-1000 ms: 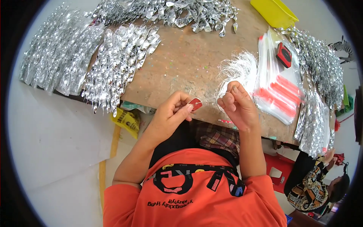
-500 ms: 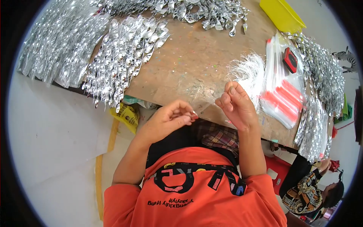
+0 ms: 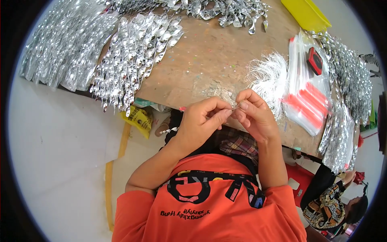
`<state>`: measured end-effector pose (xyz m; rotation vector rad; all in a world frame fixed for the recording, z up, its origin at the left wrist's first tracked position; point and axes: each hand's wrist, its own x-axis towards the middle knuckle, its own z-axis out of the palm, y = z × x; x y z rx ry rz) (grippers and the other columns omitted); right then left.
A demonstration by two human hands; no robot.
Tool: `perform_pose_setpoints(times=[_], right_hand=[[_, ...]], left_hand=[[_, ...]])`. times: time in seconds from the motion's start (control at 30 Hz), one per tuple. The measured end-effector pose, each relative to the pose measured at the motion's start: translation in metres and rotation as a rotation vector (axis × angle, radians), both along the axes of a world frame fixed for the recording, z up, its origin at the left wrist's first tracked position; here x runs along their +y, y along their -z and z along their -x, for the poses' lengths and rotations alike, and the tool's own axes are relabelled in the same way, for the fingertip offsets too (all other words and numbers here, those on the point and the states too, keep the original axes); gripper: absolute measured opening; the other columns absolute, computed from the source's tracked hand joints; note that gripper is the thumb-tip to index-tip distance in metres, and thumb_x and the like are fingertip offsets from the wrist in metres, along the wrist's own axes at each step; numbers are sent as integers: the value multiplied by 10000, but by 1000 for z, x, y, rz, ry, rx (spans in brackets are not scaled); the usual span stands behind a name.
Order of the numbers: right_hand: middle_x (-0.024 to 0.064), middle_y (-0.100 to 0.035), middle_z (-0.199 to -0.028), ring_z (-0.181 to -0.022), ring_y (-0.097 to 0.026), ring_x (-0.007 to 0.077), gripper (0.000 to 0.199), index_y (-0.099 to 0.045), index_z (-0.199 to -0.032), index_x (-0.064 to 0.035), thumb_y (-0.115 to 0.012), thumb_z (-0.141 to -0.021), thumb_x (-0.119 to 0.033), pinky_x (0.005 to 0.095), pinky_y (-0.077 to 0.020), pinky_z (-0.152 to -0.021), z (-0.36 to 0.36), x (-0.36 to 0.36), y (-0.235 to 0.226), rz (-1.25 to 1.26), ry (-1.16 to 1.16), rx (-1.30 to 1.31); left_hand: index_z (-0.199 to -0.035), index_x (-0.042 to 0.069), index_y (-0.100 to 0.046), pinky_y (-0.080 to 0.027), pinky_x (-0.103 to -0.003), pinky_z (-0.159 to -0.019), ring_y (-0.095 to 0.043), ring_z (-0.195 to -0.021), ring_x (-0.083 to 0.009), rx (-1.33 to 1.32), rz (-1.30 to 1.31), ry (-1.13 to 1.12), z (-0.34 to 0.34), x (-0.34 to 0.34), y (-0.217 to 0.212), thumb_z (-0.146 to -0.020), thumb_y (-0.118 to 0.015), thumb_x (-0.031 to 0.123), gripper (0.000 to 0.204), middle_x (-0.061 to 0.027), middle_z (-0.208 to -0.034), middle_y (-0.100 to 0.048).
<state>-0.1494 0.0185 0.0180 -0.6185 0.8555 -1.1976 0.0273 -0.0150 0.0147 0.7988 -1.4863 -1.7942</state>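
Pinching a thin silver strand (image 3: pixel 235 107) between left hand (image 3: pixel 201 121) and right hand (image 3: pixel 254 115) — clear bags (image 3: pixel 310 97) holding red pieces lying nearby on the surface (image 3: pixel 209 52).

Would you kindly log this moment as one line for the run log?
left hand: pinching thin wire | right hand: pinching same wire | over table edge | white strands beside right hand

Short-sleeved bright orange cotton T-shirt (image 3: pixel 209 220) with dark printed lettering on the chest, plaid checked fabric (image 3: pixel 238 144) at the lap, bare forearms, left hand (image 3: pixel 201 121) and right hand (image 3: pixel 254 115) ungloved, no rings visible
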Motion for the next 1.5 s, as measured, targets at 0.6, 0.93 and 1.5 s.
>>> perform_pose_setpoints(times=[0.6,0.93,1.5], right_hand=[[41,-587,-780,-701,-550,100,170,-568,-995,-13,-588,-835,-68,211,-427,-616,27,-3,-2,255,178,719],[63,-590,-774,-701,-548,207,161,-634,-874,-49,-645,-720,-3,290,-428,-614,4,3,-33,720,118,1500],[61,-545,-947,-889,-522,149,70,-578,-851,-23,-615,-798,-50,274,-405,-818,0,10,3,253,187,211]], left_hand=[[-885,-1,-611,-387,-178,-525,-474,-587,-22,-179,65,-94,9,-2,5,-839,-598,79,94,34,-699,-551],[-842,-15,-597,-407,-201,-523,-511,-596,-61,-315,510,-194,14,-4,5,-793,-605,20,61,-41,-697,-569],[-968,-15,-610,-474,-219,-717,-576,-774,-89,63,9,-161,24,5,4,-872,-572,76,138,-42,-863,-622]])
